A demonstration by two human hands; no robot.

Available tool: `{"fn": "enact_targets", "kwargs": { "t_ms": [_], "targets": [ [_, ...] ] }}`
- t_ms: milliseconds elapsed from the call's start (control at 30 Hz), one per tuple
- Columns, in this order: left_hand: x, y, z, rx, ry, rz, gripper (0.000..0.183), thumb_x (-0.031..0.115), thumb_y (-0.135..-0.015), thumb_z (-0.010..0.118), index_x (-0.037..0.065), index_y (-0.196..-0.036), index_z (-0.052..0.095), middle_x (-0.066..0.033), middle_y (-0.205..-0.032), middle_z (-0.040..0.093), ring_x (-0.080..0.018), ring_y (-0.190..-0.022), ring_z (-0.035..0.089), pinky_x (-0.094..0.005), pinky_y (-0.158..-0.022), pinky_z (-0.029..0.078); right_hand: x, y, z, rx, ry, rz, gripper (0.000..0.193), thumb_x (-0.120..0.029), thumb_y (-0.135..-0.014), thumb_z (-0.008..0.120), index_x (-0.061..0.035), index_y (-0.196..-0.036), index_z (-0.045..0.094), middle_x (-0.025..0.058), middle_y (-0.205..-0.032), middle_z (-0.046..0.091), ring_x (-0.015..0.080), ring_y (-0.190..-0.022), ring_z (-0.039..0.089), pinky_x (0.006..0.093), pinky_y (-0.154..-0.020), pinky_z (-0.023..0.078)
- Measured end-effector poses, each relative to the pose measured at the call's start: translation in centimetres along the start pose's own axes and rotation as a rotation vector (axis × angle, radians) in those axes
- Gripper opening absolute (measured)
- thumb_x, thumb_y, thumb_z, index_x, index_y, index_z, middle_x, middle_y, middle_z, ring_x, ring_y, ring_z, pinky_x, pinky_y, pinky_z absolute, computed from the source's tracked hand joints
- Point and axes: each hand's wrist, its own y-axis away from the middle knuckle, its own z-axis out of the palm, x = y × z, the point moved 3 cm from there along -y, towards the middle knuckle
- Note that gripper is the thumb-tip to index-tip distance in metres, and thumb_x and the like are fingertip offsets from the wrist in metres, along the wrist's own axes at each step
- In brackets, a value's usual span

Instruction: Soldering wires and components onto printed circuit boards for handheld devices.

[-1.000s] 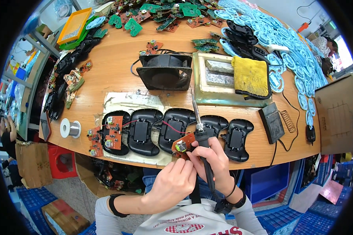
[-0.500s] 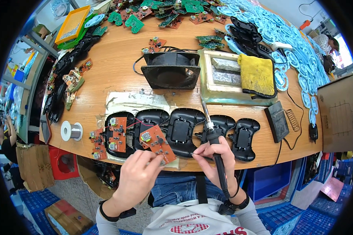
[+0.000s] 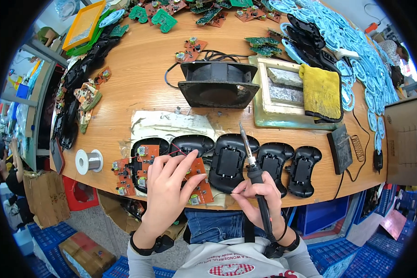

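My left hand is over an orange-brown circuit board, its fingers stretched and its thumb apart; whether the fingertips press on the board is hard to tell. The board lies over a black game-controller shell half, and a thin red wire shows near its top. In my right hand is a soldering iron, its metal tip pointing up and away above another controller shell half. Thumb and forefinger of that hand are pinched together; a thin strand seems to come from them. Two more boards lie left.
A solder spool stands at the left. Behind are a black fan, a framed tray with a yellow cloth, and a black box with a coiled holder. More shells line the right; blue rings pile up beyond.
My left hand has let go of the circuit board's lower edge and moved up over it, fingers spreading. The board has turned more upright. The whole view has shifted slightly; my right hand keeps the soldering iron.
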Motion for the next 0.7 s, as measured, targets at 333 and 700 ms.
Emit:
{"fn": "enact_targets", "kwargs": {
  "t_ms": [333, 700],
  "targets": [
    [0.1, -1.6, 1.5, 0.009, 0.296, -0.147, 0.033, 0.011, -0.076, 0.071, 0.005, -0.108, 0.068, -0.0101, -0.097, 0.068, -0.0246, -0.091, 0.052, -0.0351, -0.085, 0.042, 0.3, 0.0, -0.4, -0.013, -0.014, -0.01, 0.039, 0.011, -0.068, 0.073, -0.0066, -0.091, 0.047, 0.0111, -0.073, 0.058, 0.0189, -0.072, 0.062, 0.0266, -0.059, 0.047],
    [-1.4, -1.1, 2.0, 0.43, 0.535, -0.129, 0.021, -0.008, -0.077, 0.067, -0.002, -0.096, 0.063, -0.0101, -0.089, 0.066, -0.0142, -0.085, 0.058, -0.0257, -0.076, 0.045, 0.3, 0.0, -0.3, 0.003, -0.036, -0.028, 0.04, 0.012, -0.068, 0.073, -0.0075, -0.092, 0.048, 0.0101, -0.073, 0.06, 0.0192, -0.072, 0.061, 0.0272, -0.059, 0.046]
  ]
}}
